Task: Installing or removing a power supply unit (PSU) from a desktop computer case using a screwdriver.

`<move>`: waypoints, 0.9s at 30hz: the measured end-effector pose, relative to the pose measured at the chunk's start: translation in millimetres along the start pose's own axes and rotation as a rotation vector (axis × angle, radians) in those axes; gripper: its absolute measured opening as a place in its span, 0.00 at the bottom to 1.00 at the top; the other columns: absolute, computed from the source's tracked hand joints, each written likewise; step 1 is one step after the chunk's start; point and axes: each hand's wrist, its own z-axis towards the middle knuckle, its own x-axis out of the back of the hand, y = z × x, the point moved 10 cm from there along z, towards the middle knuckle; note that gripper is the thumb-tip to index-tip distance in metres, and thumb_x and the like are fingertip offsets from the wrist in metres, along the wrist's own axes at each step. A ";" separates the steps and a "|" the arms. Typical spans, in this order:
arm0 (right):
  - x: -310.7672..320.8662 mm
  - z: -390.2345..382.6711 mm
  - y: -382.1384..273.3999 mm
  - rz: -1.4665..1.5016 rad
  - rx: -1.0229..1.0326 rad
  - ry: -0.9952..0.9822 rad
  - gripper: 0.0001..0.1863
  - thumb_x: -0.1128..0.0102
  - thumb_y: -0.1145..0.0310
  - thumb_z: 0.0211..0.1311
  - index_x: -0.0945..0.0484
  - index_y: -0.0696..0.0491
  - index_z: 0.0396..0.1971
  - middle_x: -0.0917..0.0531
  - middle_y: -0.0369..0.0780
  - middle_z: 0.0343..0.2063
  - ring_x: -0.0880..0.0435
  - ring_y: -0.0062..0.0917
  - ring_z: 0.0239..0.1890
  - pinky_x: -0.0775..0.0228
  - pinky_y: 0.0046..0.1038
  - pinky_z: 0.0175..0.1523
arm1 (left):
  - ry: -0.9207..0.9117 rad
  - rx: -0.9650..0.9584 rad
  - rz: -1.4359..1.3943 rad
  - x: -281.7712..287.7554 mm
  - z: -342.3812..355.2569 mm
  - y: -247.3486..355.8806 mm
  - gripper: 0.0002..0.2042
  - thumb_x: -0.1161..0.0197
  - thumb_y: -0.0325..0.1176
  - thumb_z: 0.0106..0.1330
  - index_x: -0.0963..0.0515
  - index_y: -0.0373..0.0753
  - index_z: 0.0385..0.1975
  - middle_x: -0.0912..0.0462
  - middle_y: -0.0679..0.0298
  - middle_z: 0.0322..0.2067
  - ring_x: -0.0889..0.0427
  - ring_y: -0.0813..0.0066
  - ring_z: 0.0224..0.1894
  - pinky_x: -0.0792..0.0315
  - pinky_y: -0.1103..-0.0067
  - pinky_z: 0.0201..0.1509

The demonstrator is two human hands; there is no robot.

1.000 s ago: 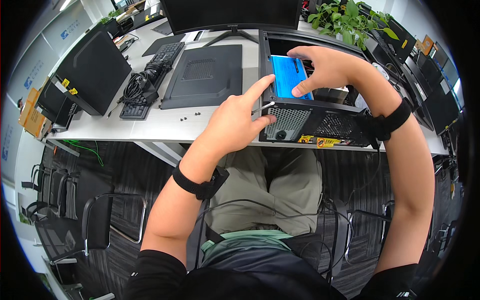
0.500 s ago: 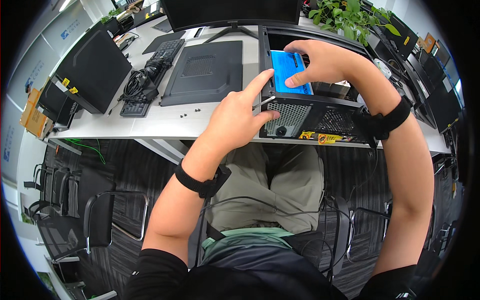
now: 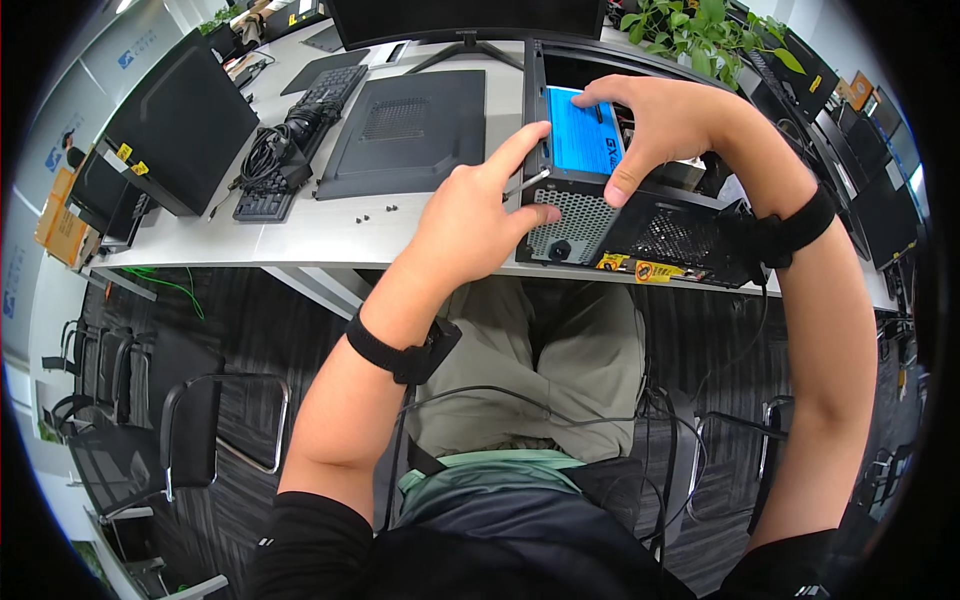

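Note:
A black computer case (image 3: 670, 238) lies open on its side, with a blue power supply (image 3: 577, 132) in its near left corner. My right hand (image 3: 672, 124) grips the supply, fingers over its far edge and thumb at its near edge. My left hand (image 3: 475, 215) is on the case's left corner, index finger at the top edge, thumb on the perforated end. A thin silver rod (image 3: 535, 185) sticks out between those fingers; what its other end is lies hidden.
The white desk (image 3: 230, 244) holds a detached black panel (image 3: 400, 150), several small screws (image 3: 376, 213), a keyboard with coiled cables (image 3: 280, 160), a black tower (image 3: 180, 120) and a monitor (image 3: 465, 20). A plant (image 3: 700, 40) stands behind the case. Chairs (image 3: 190, 430) flank my legs.
My right thumb has moved from the blue top down to its near edge. Both hands and the case now sit a little higher in the view.

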 end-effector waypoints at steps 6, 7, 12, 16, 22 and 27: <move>3.2 -0.9 -1.8 -0.016 -0.025 0.035 0.59 0.16 0.47 0.23 0.31 0.58 0.62 0.26 0.49 0.59 0.22 0.42 0.57 0.29 0.36 0.61 | 0.012 -0.058 -0.016 -0.4 0.9 6.2 0.37 0.26 0.27 0.54 0.33 0.41 0.66 0.16 0.49 0.46 0.16 0.58 0.49 0.28 0.71 0.57; 4.0 -0.5 -2.3 -0.053 -0.024 0.029 0.59 0.16 0.47 0.22 0.31 0.58 0.62 0.25 0.49 0.58 0.22 0.42 0.57 0.29 0.35 0.60 | 0.005 -0.057 -0.030 -0.9 1.5 6.3 0.37 0.26 0.27 0.54 0.33 0.42 0.66 0.16 0.49 0.47 0.16 0.58 0.49 0.27 0.70 0.56; 4.0 3.7 -4.3 -0.095 0.001 0.020 0.58 0.17 0.47 0.22 0.31 0.58 0.60 0.23 0.52 0.53 0.19 0.44 0.52 0.26 0.38 0.55 | -0.035 -0.018 -0.065 -2.2 0.9 0.8 0.40 0.25 0.26 0.53 0.35 0.45 0.68 0.17 0.50 0.47 0.17 0.58 0.48 0.26 0.69 0.50; 4.2 5.5 -0.6 -0.058 0.009 0.032 0.59 0.16 0.46 0.20 0.31 0.59 0.59 0.21 0.53 0.49 0.18 0.45 0.49 0.26 0.38 0.54 | -0.056 -0.074 -0.002 -2.4 1.4 5.0 0.45 0.24 0.25 0.50 0.40 0.50 0.71 0.17 0.49 0.45 0.17 0.59 0.43 0.25 0.71 0.43; 3.7 12.5 0.4 -0.047 0.049 0.006 0.63 0.15 0.43 0.16 0.31 0.61 0.59 0.21 0.54 0.48 0.18 0.44 0.50 0.26 0.37 0.54 | -0.117 0.024 0.072 -2.3 -0.9 -4.2 0.48 0.25 0.23 0.49 0.43 0.55 0.72 0.17 0.47 0.47 0.17 0.55 0.46 0.25 0.69 0.46; 5.6 13.8 -10.5 -0.052 0.154 0.066 0.65 0.17 0.43 0.21 0.34 0.66 0.62 0.21 0.56 0.51 0.19 0.46 0.52 0.27 0.35 0.57 | -0.101 -0.015 0.053 -1.9 1.4 -2.8 0.48 0.25 0.23 0.50 0.42 0.56 0.72 0.18 0.47 0.48 0.18 0.50 0.51 0.25 0.67 0.46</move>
